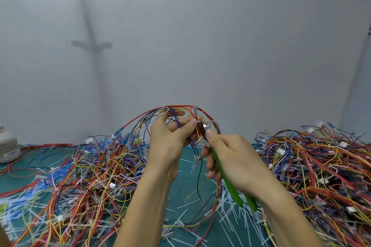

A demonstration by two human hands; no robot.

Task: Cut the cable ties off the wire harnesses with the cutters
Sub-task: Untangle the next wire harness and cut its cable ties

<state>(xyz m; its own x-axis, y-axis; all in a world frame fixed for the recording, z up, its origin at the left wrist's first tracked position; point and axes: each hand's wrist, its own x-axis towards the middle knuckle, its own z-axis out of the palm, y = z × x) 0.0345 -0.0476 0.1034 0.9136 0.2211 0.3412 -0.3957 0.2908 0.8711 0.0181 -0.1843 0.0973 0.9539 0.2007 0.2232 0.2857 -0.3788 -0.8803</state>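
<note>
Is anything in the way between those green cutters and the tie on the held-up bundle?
No separate object. The cutters in the right hand have their tip among the harness wires; the thumb of the left hand lies close beside it. The tie itself is unclear.

Above the flat teal-green rubber work mat (185, 178), the left hand (168, 136) and right hand (232, 158) are bare, with short, rounded fingernails. The left forearm (144, 206) and right forearm (281, 216) are slender, smooth and bare throughout.

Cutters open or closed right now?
Likely closed: the green handles of the cutters lie close together in the right hand. Blades hidden among harness wires, so not certain.
</note>
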